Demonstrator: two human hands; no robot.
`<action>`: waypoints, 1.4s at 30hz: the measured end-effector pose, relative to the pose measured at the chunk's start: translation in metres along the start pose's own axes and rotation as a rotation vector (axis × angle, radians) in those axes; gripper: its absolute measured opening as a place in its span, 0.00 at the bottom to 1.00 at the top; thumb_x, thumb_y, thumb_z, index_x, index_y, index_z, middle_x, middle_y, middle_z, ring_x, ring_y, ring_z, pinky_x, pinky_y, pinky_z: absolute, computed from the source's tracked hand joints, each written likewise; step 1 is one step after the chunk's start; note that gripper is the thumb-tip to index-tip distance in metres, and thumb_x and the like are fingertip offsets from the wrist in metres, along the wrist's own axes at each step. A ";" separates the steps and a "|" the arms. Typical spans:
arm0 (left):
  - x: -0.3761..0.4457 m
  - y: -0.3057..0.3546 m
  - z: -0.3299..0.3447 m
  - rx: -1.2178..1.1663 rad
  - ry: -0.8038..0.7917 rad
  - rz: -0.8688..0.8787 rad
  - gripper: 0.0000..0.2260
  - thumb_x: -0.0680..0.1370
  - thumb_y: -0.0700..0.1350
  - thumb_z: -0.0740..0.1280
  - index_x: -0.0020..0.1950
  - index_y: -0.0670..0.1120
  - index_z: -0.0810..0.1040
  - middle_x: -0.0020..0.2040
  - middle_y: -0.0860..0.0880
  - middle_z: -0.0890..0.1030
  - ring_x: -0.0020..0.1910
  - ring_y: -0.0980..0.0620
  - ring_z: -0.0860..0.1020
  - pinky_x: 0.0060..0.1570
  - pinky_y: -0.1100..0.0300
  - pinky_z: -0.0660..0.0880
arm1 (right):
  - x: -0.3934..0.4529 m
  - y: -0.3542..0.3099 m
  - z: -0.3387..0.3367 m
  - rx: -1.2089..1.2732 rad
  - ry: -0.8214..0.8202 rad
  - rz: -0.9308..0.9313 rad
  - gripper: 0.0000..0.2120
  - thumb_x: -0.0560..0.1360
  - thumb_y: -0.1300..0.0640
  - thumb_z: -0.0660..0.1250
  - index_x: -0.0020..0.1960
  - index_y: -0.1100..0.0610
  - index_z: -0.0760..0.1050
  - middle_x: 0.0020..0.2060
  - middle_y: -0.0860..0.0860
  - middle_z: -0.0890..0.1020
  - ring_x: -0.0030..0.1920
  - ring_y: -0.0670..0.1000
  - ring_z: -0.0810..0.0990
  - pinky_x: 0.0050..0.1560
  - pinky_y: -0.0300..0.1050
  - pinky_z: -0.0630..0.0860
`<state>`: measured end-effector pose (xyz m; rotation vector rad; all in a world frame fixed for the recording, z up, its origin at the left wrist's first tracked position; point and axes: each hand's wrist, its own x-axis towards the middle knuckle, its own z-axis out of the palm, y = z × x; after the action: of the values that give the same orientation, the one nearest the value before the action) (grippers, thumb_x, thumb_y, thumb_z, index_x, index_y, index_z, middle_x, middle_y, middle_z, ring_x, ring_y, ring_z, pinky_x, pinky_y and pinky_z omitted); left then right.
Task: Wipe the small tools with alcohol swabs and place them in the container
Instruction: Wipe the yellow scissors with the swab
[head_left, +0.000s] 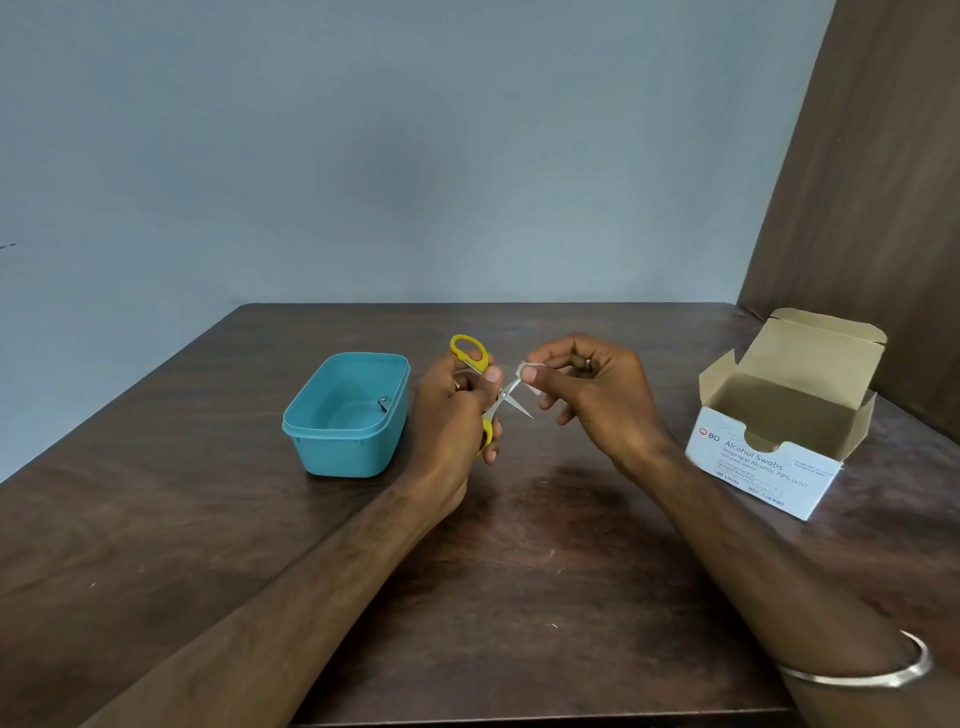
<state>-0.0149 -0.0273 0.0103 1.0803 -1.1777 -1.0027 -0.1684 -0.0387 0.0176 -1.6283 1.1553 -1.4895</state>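
Right above the middle of the dark wooden table (208, 519), a small pair of yellow-handled steel scissors (488, 387) is held in the air, blades spread apart, tips aimed toward the right and handles to the left; one blade rises up-right, the other slants down-right. The left hand (452, 415) is closed around the handles. The right hand (592, 395) pinches a small white alcohol swab (524, 371) onto the upper blade with thumb and forefinger. Left of the hands stands an open teal plastic container (343, 415) with a small metal tool (383, 404) inside. Far right sits an open cardboard box of alcohol swabs (779, 431).
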 end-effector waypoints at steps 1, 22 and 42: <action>0.000 0.000 0.000 0.000 -0.001 -0.006 0.03 0.81 0.44 0.65 0.52 0.45 0.76 0.39 0.45 0.78 0.27 0.53 0.75 0.22 0.61 0.71 | 0.000 0.000 0.000 0.012 -0.002 0.001 0.04 0.72 0.60 0.76 0.45 0.55 0.83 0.40 0.53 0.86 0.32 0.51 0.81 0.29 0.45 0.75; -0.001 0.004 -0.005 0.308 -0.260 0.092 0.13 0.77 0.43 0.71 0.62 0.47 0.81 0.40 0.42 0.82 0.30 0.53 0.76 0.28 0.58 0.76 | 0.005 -0.001 -0.009 0.166 0.124 0.016 0.06 0.71 0.62 0.76 0.47 0.59 0.83 0.41 0.56 0.87 0.35 0.50 0.82 0.36 0.47 0.79; -0.001 0.002 -0.004 0.205 -0.220 0.007 0.07 0.81 0.41 0.65 0.48 0.48 0.83 0.42 0.48 0.86 0.26 0.54 0.76 0.26 0.58 0.75 | 0.006 0.002 -0.008 0.031 0.056 0.091 0.04 0.72 0.60 0.76 0.46 0.56 0.84 0.38 0.51 0.86 0.35 0.48 0.83 0.32 0.46 0.77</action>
<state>-0.0108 -0.0252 0.0119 1.1453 -1.4873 -1.0319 -0.1768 -0.0442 0.0199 -1.5018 1.2144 -1.4954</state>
